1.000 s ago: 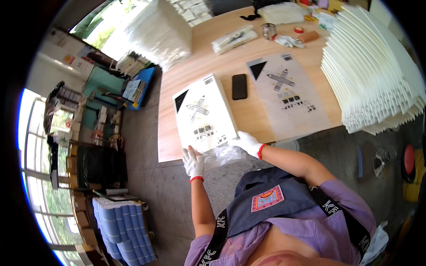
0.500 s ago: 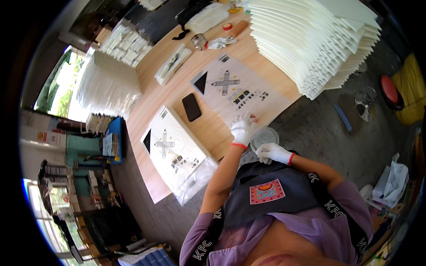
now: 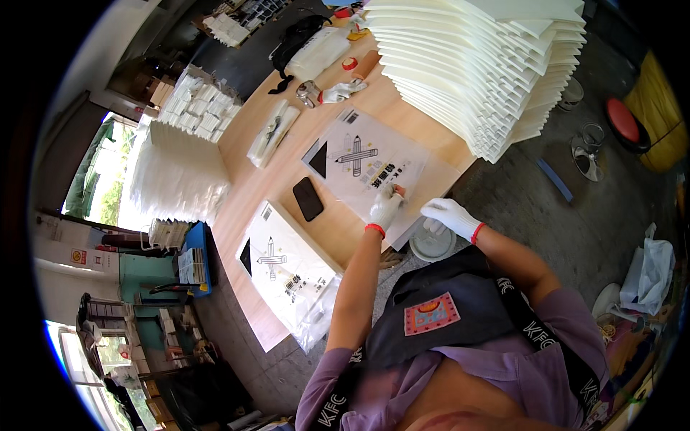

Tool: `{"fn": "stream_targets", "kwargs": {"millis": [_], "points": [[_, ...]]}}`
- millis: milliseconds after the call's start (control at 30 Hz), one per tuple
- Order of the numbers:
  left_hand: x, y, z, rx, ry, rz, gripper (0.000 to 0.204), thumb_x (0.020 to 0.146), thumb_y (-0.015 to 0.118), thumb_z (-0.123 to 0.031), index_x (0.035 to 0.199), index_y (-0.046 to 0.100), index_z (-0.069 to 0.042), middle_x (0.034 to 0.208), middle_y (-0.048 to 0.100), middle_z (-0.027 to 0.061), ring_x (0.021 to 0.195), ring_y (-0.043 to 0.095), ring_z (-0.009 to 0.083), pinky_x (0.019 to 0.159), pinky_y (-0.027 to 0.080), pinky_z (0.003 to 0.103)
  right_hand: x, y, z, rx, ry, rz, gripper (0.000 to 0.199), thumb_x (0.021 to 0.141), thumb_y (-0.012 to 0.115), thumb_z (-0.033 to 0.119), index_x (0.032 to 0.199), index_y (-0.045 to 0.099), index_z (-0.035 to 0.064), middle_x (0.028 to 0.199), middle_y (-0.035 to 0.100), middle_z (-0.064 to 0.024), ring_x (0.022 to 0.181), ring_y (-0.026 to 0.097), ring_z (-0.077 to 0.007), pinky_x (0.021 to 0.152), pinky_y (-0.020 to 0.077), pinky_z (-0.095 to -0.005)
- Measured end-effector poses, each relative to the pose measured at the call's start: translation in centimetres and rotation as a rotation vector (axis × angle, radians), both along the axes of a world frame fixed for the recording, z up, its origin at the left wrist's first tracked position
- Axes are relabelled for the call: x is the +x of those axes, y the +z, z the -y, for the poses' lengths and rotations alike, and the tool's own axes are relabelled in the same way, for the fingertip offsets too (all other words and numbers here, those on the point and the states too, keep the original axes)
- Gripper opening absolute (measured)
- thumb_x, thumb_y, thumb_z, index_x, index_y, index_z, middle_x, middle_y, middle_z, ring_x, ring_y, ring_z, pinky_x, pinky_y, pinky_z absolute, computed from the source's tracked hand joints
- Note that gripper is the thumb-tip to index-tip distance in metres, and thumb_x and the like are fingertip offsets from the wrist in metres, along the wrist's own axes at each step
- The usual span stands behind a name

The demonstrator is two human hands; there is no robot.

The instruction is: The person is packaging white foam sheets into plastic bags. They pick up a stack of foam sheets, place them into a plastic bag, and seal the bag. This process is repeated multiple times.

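A clear printed plastic bag (image 3: 410, 154) with a crossed-pencils drawing lies flat on the table in front of me. My left hand (image 3: 385, 207), in a white knitted glove with some fingertips bare, pinches the bag near its front edge. At that edge, farther right, is my right hand (image 3: 449, 217), gloved too. Its fingers are bent and drawn together; what they hold, if anything, is hidden. Left of my left hand sits a stack of white paper (image 3: 277, 248) inside a similar printed bag, its loose plastic end hanging past the table edge. A black phone (image 3: 307, 199) rests between the two bags.
Tall piles of white sheets (image 3: 460, 79) fill the table's right side. Farther back are a spare glove (image 3: 343, 91), a metal can (image 3: 308, 93), an orange roll (image 3: 367, 65) and a white plastic pack (image 3: 273, 134). A round container (image 3: 433, 244) stands below the table's near edge.
My right hand has moved up and away from my body to the bag's edge. The left hand stays at the bag. The whole view has shifted slightly.
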State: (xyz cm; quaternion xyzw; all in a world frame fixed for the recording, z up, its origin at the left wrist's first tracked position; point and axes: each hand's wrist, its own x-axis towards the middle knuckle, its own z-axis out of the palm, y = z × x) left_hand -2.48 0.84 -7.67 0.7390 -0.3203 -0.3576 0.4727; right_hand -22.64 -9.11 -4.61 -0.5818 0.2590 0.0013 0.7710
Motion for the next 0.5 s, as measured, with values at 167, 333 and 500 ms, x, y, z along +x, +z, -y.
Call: {"fn": "stream_targets", "kwargs": {"millis": [167,333,500], "points": [[-1.3,3.0,-0.4,0.179,-0.119,0.151,0.023,0.077,0.057,-0.007,0.099,0.059,0.000,0.079,0.069,0.0082,0.070,0.060,0.0131,0.066,0.046,0.027,2.4,1.7,1.2,-0.080,-0.034,-0.019,0.041,0.090,0.056,0.044,0.106,0.059,0.0069,0.082,0.062,-0.0036,0.068,0.059,-0.0113,0.061,0.0492,-0.0260],[-0.9,3.5,-1.6,0.031,0.046,0.025,0.031,0.075,0.058,-0.005,0.105,0.056,0.001,0.079,0.070,0.0097,0.072,0.061,0.0129,0.067,0.047,0.026,4.6,1.8,1.7,-0.264,0.095,-0.078,0.043,0.091,0.053,0.044,0.105,0.060,0.0045,0.080,0.062,-0.0041,0.068,0.059,-0.0143,0.061,0.0478,-0.0291],[-1.7,6.1,-1.2,0.206,-0.014,0.179,0.026,0.076,0.059,-0.006,0.101,0.060,0.000,0.077,0.069,0.0087,0.072,0.062,0.0131,0.069,0.047,0.026,6.1,-1.1,1.7,-0.672,-0.079,0.084,0.047,0.088,0.055,0.048,0.102,0.062,0.0042,0.092,0.067,-0.0140,0.083,0.065,-0.0279,0.073,0.0487,-0.0359]]}}
